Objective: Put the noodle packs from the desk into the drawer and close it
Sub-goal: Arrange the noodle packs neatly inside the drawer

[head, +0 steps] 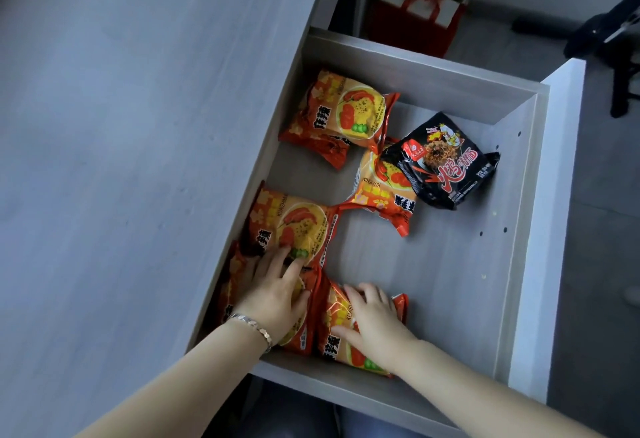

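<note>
The grey drawer (450,281) stands pulled wide open beside the desk (121,160). Several orange noodle packs lie inside, plus one black pack (446,163) at the far right. One orange pack (339,115) rests at the far left corner, another (381,195) sits partly under the black one, and a third (294,222) lies along the left wall. My left hand (277,292) lies flat with fingers spread on an orange pack (235,285) at the near left. My right hand (374,319) presses flat on the neighbouring orange pack (343,337) by the drawer's front wall.
A red and white gift bag (415,11) stands on the floor beyond the drawer. A dark chair base (609,42) is at the top right. The drawer's white front panel (550,215) juts out to the right. My left wrist wears a bracelet (252,326).
</note>
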Available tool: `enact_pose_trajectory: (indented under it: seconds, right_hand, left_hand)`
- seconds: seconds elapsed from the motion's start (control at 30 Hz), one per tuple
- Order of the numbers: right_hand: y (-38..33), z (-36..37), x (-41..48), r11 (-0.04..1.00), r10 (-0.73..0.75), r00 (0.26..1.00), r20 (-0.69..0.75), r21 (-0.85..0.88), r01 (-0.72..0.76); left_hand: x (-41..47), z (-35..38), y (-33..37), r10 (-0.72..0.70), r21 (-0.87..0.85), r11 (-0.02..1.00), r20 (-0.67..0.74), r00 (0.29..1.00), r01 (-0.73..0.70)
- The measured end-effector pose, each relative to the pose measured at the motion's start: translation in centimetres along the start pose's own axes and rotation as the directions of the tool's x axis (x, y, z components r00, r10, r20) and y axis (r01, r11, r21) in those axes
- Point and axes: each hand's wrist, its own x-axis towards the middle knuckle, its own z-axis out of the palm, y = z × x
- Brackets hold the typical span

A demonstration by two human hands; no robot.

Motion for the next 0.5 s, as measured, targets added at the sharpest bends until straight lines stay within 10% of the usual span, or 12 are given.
enact_pose_trajectory:
  seconds: [0.13,0.27,0.4,0.5]
  right_hand:
    - [-0.8,-4.5,2.0,0.928,0.087,0.98,-0.178,0.372,-0.014]
    - [-1.7,-9.5,4.8,0.96,0.249,0.641,-0.726,0.273,-0.062]
    - [-0.3,-11.5,6.8,0.926,0.153,0.784,-0.601,-0.191,-0.326]
    - [0.3,-12.2,6.3,0.954,0.077,0.783,-0.618,-0.181,-0.237]
  left_hand:
    - [0.1,-0.1,-0.1,-0.02,0.005,1.0,0.033,0.999,0.02]
    - [0.3,-0.3,0.0,-0.052,-0.05,0.997,0.074,0.996,0.056]
    - [0.4,-0.7,0.0,-0.064,-0.061,0.996,0.127,0.99,0.072]
    - [0.6,-1.6,0.8,-0.103,-0.232,0.965,0.082,0.991,0.12]
